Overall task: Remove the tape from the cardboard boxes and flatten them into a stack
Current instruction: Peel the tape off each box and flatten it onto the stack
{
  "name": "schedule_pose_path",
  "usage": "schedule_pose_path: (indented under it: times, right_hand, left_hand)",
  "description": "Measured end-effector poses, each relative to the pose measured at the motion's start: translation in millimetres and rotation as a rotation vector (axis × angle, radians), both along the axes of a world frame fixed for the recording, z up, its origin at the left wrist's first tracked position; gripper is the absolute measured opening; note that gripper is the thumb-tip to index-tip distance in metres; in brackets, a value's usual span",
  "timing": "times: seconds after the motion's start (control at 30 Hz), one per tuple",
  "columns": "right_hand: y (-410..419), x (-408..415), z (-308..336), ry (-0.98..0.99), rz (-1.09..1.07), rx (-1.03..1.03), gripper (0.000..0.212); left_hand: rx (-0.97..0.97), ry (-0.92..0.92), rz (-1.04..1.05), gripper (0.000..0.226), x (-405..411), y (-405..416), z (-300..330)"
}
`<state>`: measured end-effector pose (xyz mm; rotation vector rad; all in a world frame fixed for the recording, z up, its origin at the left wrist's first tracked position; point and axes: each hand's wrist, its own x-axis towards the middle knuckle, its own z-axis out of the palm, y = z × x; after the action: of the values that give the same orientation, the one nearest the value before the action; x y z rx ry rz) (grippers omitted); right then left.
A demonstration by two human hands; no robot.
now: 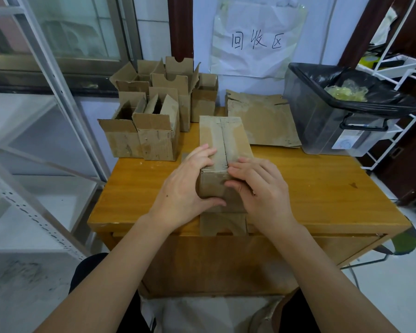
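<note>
A closed cardboard box (226,138) lies on its side in the middle of the wooden table (322,188), with a taped seam running down its top. My left hand (185,188) grips its near left corner, fingers on top and thumb across the front face. My right hand (259,188) holds the near right corner, fingertips curled at the end of the seam. Several open-topped boxes (154,116) stand at the back left. Flattened cardboard (262,118) lies at the back right.
A grey plastic bin (334,121) lined with a black bag holds crumpled tape at the table's right rear. A paper sign (257,39) hangs on the wall. Metal shelving stands to the left, a white rack to the right. A cardboard flap (223,224) hangs over the front edge.
</note>
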<state>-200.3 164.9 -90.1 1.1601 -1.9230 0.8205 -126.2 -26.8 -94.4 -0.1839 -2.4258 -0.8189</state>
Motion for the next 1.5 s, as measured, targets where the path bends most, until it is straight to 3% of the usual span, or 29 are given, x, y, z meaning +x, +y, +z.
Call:
schedule_pose_path:
  times: [0.3,0.5,0.63,0.8,0.97,1.03,1.17,1.3,1.5]
  right_hand:
    - [13,3,0,-0.067,0.058,0.141,0.048]
    - [9,-1,-7,0.136,0.017,0.086,0.021]
    - [7,4,-3,0.094,0.035,0.067,0.031]
    - [12,5,1,0.043,0.059,0.112,0.022]
    - [20,18,14,-0.313,0.041,0.126,0.091]
    - [22,16,19,-0.417,0.014,0.122,0.101]
    - [21,3,17,-0.257,0.002,0.202,0.07]
    - [17,-6,14,-0.164,0.0,0.146,0.039]
    - [13,-3,17,-0.054,0.03,0.145,0.024]
  left_hand:
    - [0.017,-0.016,0.015,0.085,2,3,1]
    - [0.014,-0.031,0.036,0.088,2,4,2]
    - [0.013,-0.026,0.036,0.087,2,3,2]
    - [0.014,-0.013,0.031,0.085,2,3,4]
    - [0.015,-0.014,0.021,0.085,3,5,5]
    - [0.027,-0.032,0.032,0.086,2,5,5]
    - [0.017,-0.02,0.023,0.085,2,5,3]
    - [0.015,-0.017,0.025,0.085,1,4,2]
    - [0.004,-0.033,0.039,0.087,2,5,2]
